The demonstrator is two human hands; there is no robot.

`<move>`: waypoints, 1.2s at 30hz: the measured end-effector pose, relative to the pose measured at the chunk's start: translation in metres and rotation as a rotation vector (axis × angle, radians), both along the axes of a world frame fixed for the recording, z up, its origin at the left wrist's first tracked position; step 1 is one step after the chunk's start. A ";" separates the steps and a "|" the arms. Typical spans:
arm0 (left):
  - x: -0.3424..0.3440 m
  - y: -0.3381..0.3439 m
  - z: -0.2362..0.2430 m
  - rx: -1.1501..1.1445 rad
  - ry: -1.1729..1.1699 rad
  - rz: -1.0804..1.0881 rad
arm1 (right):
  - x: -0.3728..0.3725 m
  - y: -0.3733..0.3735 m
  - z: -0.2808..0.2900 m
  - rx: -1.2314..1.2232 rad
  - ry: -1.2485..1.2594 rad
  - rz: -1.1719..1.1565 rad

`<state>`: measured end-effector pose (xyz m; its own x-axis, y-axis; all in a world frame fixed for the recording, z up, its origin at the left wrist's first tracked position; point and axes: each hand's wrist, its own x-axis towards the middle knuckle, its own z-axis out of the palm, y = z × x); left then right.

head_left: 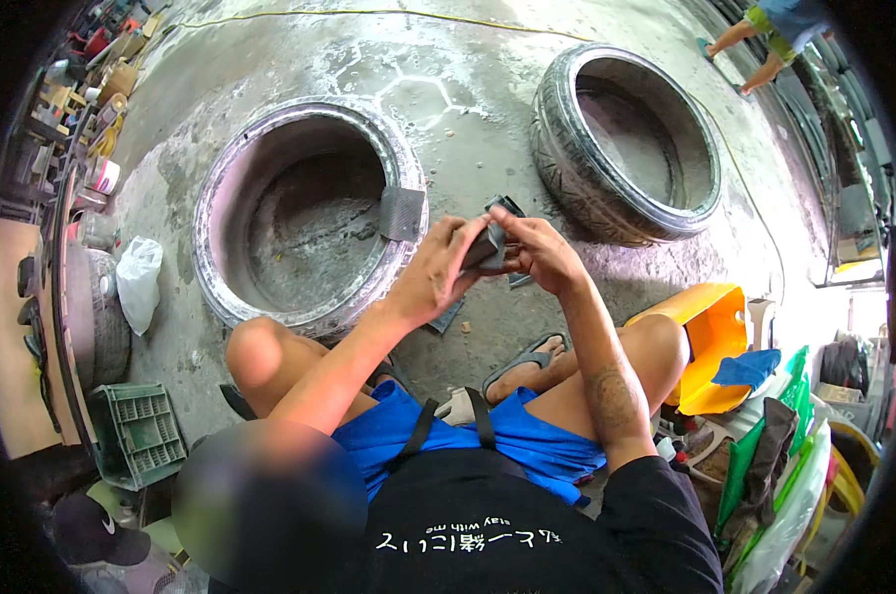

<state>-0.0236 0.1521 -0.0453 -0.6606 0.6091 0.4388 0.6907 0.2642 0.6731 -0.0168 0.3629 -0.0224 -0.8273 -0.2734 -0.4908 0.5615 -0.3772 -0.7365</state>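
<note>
1 pc. dark-grey, flat-sided block-like item [486, 249], held above grey concrete floor [487, 148], betw. hands. L. hand [440, 267]: part-closed, fingers round item's left side. R. hand [545, 249]: fingers & thumb closed on its right side. 2 round black rubber tyres [571, 173] on floor; left one w/ dark-grey textured rectangular patch [402, 214] over its right edge. Nr. floor's left edge: white plastic bag [140, 283]; lower-left corner, green slatted plastic crate [141, 434].
</note>
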 end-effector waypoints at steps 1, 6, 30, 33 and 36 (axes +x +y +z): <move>0.005 0.002 0.005 -0.036 0.012 -0.002 | -0.001 0.003 -0.005 0.106 0.056 0.062; -0.008 0.001 0.003 0.084 0.093 0.074 | -0.004 0.025 -0.019 0.241 0.138 0.086; -0.013 -0.011 0.014 0.904 -1.323 -0.010 | -0.002 -0.025 -0.005 0.276 0.568 0.055; -0.014 0.002 0.026 0.884 -1.328 -0.026 | -0.001 -0.015 -0.016 0.749 0.716 -0.108; -0.018 -0.009 0.010 0.731 -1.056 0.155 | -0.001 -0.034 -0.031 0.919 0.627 -0.368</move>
